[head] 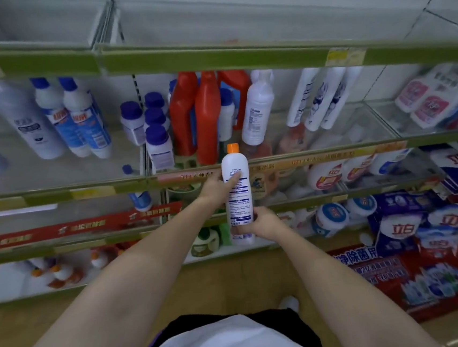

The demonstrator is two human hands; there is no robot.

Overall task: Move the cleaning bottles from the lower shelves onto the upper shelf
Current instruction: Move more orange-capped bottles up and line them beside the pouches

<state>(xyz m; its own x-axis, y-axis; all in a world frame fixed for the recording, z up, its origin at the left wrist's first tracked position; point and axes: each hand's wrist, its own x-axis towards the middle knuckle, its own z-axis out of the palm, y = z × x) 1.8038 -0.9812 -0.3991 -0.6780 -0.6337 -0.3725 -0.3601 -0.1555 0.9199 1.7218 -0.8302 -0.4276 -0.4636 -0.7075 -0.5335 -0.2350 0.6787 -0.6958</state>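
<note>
Holding a white bottle (237, 197) with an orange cap (232, 148) upright in both hands, left hand (214, 187) wrapped round its upper label, right hand (264, 221) gripping near the base; it's out front of the middle shelf (318, 157); red bottles (207, 116) stand right behind.

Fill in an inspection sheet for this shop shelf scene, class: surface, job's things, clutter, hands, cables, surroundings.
Surface: shelf rack with green-edged shelves; top shelf looks bare.
Job's things: white bottle with orange cap, upright, held in front of the shelves.
Clutter: red bottles, blue-capped bottles, purple-lidded jars on the shelf below the top.
Hands: left hand grips the bottle's upper part; right hand grips near its base.
Cables: nothing seen.
Surroundings: detergent packs at right; red poster on the floor.
</note>
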